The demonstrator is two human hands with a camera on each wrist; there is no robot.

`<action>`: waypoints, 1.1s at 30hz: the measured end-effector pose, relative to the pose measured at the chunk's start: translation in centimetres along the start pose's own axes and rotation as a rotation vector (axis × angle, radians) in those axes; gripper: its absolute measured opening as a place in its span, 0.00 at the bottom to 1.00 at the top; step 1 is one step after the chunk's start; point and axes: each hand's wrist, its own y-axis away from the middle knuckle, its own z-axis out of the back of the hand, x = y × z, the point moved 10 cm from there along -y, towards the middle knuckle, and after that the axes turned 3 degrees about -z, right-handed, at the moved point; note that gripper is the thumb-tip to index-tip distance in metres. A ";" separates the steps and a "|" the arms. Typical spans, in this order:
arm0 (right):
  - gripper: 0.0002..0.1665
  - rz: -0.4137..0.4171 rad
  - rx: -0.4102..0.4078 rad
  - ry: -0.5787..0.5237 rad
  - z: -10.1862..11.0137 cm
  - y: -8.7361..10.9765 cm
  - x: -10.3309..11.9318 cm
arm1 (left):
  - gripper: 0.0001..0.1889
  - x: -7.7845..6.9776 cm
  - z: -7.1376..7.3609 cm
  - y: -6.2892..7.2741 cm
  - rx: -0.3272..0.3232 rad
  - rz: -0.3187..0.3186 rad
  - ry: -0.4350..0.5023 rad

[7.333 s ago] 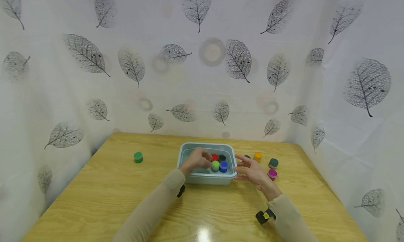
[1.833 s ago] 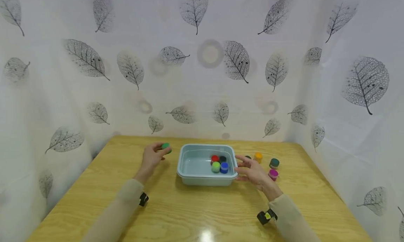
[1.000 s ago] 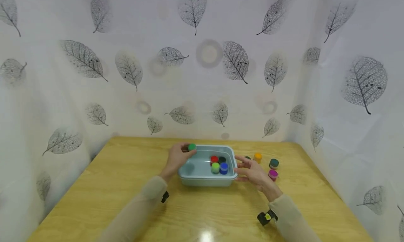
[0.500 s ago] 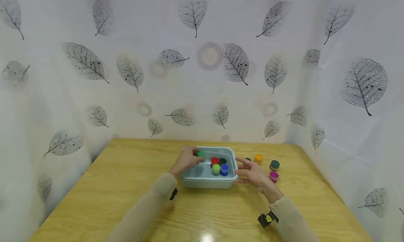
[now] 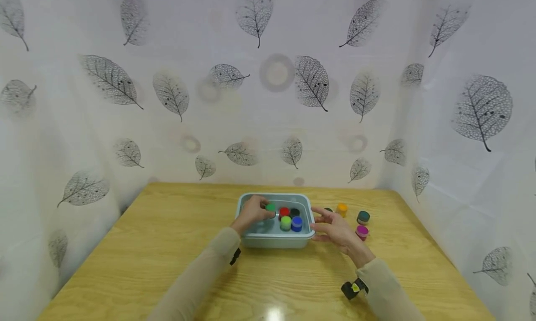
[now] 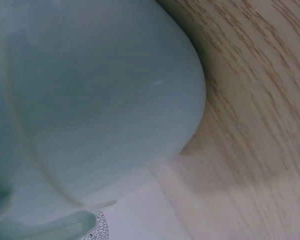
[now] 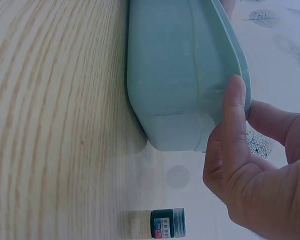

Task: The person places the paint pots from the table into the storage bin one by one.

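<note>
My left hand pinches a green paint jar low inside the left part of a pale blue-green plastic basin. Just right of that jar stand a red jar, a black jar, a light green jar and a blue jar, grouped in the basin. My right hand rests its fingertips against the basin's right rim, fingers spread. In the right wrist view a fairly straight finger touches the rim. The left wrist view shows only the basin's outer wall, with the hand hidden.
Right of the basin on the wooden table stand an orange jar, a dark green jar, a magenta jar and another dark jar partly behind my right hand. A leaf-print curtain encloses the table's back and sides.
My left hand has picked the green jar off the table's left side, carried it right over the rim and lowered it into the basin. My right hand has stayed at the rim.
</note>
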 end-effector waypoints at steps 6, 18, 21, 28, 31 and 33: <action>0.39 0.000 0.005 -0.008 0.0 -0.1 -0.1 | 0.19 0.1 -0.6 -0.6 0.021 -0.004 -0.031; 0.39 0.007 0.022 -0.005 -0.1 -0.1 -0.1 | 0.20 0.9 -1.7 -0.2 0.120 0.072 0.051; 0.39 0.007 0.022 -0.009 -0.2 -0.1 -0.2 | 0.20 1.1 -1.7 -0.1 0.114 0.087 0.051; 0.39 0.004 0.019 -0.005 -0.2 -0.1 -0.3 | 0.20 1.8 -1.8 -0.3 0.103 0.129 0.010; 0.39 0.006 0.020 -0.009 -0.2 -0.1 -0.3 | 0.19 1.7 -1.8 -0.5 0.108 0.130 0.001; 0.39 0.007 0.019 -0.010 -0.2 -0.1 -0.3 | 0.20 1.7 -1.9 -0.5 0.113 0.130 0.020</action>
